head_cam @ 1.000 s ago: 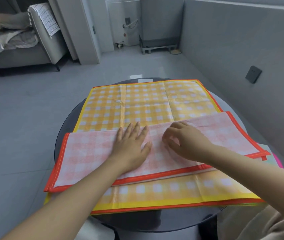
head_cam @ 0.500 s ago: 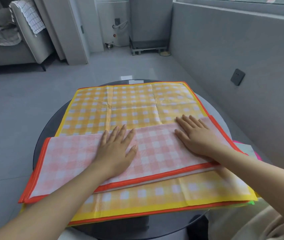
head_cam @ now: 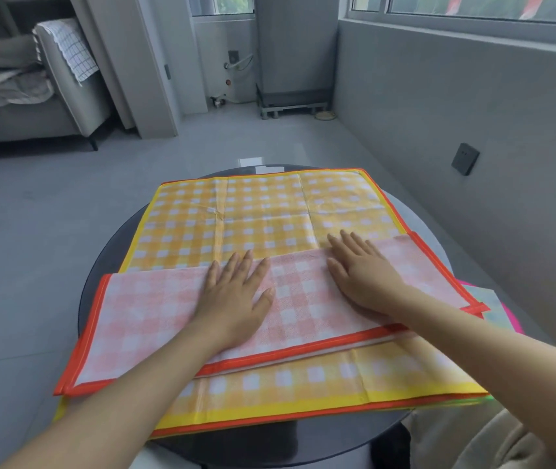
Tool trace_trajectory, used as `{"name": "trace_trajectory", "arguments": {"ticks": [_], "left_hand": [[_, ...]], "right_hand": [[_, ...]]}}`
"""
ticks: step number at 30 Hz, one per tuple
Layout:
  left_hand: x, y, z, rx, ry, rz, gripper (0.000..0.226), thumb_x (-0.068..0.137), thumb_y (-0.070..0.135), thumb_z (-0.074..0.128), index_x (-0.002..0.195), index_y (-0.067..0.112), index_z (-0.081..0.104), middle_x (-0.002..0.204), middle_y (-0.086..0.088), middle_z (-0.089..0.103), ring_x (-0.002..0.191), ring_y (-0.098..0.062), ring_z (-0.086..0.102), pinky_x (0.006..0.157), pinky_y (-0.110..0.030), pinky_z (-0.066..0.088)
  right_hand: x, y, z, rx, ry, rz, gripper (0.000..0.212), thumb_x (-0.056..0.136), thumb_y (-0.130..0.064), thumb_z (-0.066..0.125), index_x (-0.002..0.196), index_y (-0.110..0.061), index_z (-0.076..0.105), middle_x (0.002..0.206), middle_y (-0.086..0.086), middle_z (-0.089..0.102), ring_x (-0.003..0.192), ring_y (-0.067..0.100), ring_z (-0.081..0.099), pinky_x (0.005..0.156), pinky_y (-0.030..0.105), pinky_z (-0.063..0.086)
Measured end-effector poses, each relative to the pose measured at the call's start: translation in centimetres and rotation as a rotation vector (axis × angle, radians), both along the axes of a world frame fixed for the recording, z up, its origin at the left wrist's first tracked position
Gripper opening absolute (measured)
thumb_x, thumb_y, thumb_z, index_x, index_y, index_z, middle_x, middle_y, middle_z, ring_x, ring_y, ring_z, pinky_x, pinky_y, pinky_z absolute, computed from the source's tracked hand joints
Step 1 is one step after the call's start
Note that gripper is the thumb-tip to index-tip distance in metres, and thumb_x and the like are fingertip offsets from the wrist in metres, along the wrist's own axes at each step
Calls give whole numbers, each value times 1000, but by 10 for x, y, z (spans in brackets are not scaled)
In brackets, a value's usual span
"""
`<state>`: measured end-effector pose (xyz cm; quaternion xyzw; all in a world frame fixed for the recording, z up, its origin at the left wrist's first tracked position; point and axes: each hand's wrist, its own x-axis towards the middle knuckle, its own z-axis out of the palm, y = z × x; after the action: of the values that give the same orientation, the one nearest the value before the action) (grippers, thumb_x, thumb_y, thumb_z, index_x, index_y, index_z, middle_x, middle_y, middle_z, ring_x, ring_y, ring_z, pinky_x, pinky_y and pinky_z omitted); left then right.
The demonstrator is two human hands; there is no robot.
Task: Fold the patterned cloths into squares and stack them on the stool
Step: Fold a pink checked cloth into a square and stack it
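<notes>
Cloth under two flat hands, folded into a long strip on the round bench.

The pink checked cloth [head_cam: 154, 313] lies as a doubled band across the near half of the bench [head_cam: 100, 265], over a spread yellow checked cloth [head_cam: 253, 214]. It looks thin, light and crisp, holding its creases, and likely to slide on the sheet below. The left hand [head_cam: 236, 296] and right hand [head_cam: 361, 272] press it with straight fingers, gripping nothing. The orange-trimmed ends near the bench's left and right edges look the best places to pinch.
</notes>
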<state>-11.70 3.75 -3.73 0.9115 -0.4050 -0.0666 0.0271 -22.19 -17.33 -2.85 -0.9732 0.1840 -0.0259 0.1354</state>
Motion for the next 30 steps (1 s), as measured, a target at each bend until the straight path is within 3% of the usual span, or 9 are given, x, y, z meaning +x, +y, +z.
{"name": "trace_trajectory", "arguments": {"ticks": [3,6,10,15,21,23,26,30], "left_hand": [[0,-1,0,-8,10,7,57,99,50,12,150,35,-9,158,5,-19,144,-12,-21,117,-41,-15],[1,-1,1,-17,15,-7,57,99,49,13,150,35,-8,158,5,-16,144,-11,-19,117,-41,-14],[7,13,1,-10,-12,-17,58,99,49,14,151,32,-6,159,7,-13,145,-9,-16,118,-39,-13],[23,60,-1,-6,-23,111,59,99,51,14,151,33,-6,158,10,-15,144,-7,-16,118,-38,-12],[40,112,3,57,-65,250,61,98,53,10,151,29,-8,158,9,-14,144,-6,-16,114,-46,-20],[40,114,4,80,-77,257,62,98,54,9,151,28,-9,158,9,-15,144,-7,-17,112,-47,-22],[42,112,5,75,-25,256,63,97,55,11,151,29,-7,158,9,-14,144,-7,-17,112,-49,-22],[51,112,14,15,59,273,61,96,58,24,151,36,9,160,6,0,146,-10,-8,112,-48,-21]], "right_hand": [[13,37,-3,47,-41,159,51,101,-36,20,150,-26,8,158,-3,3,146,11,-4,118,29,-4],[20,53,-8,-15,-31,231,60,93,-48,6,150,-27,10,158,-4,6,146,11,-1,117,28,-4],[21,52,-10,-95,12,243,75,80,-59,-6,149,-32,5,158,-6,0,145,10,-4,117,28,-6],[21,54,-9,-109,31,236,65,88,-57,3,149,-34,3,158,-6,-2,145,9,-6,117,27,-7],[22,53,-10,-108,37,241,83,71,-63,-14,149,-36,1,158,-8,-3,145,7,-7,116,27,-8],[22,54,-10,-111,32,244,78,77,-63,-10,149,-35,1,158,-8,-3,145,7,-7,116,27,-8],[22,56,-6,-109,58,237,57,96,-52,10,149,-32,2,158,-5,-2,145,9,-7,118,30,-6],[29,69,2,1,8,264,54,100,-40,28,149,-22,16,158,-1,8,146,12,2,117,26,-1]]}}
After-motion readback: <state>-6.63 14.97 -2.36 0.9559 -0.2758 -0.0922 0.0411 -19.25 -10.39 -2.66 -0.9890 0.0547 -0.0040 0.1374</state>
